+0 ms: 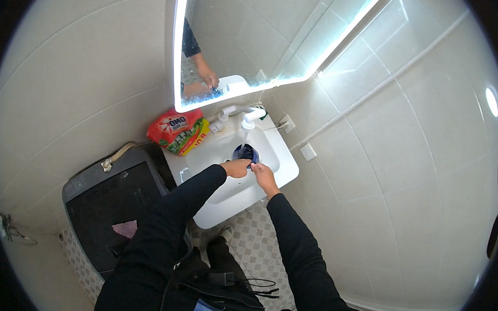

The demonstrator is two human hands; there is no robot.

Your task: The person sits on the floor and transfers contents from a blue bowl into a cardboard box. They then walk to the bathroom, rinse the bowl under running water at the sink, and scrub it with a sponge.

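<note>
Water runs from a white faucet (249, 121) into a dark blue round item (246, 150), perhaps a cup or a cap, over the white washbasin (286, 168). My left hand (237, 168) is at its near left edge, fingers curled against it. Close beside it, my right hand (264, 176) pinches the near right edge between thumb and fingers. The two hands almost touch. What lies inside the blue item is too small to tell.
A red OMO detergent bag (178, 130) leans at the basin's back left corner. Left of the basin stands a dark washing machine (107, 207) with a pink cloth (125, 229) on its lid. A lit mirror (255, 37) hangs above; a plug with a cable (287, 123) is at the wall.
</note>
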